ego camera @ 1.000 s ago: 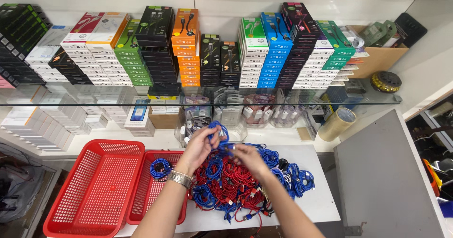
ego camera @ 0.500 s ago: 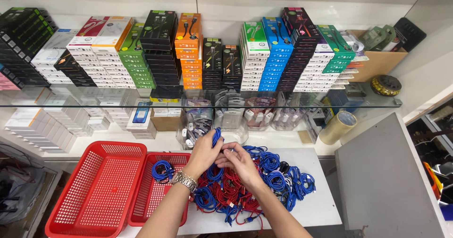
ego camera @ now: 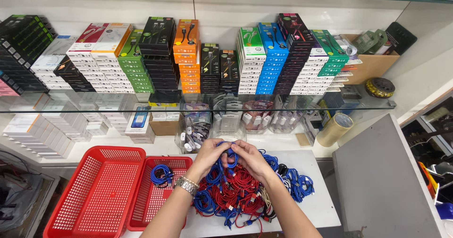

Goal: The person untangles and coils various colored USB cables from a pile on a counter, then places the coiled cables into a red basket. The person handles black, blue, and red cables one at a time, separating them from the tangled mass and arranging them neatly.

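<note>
we pinch a blue cable (ego camera: 230, 158) between our left hand (ego camera: 207, 155) and right hand (ego camera: 250, 157), fingers closed on it, above the cable pile (ego camera: 236, 195)

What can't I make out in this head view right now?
- Blue cable: its plugs and coil are hidden between the left hand and right hand.
- Large red basket: near corner cut off by the bottom edge.
- Items under the glass shelf: blurred by reflections.
- Cable pile: strands too tangled to count.
</note>
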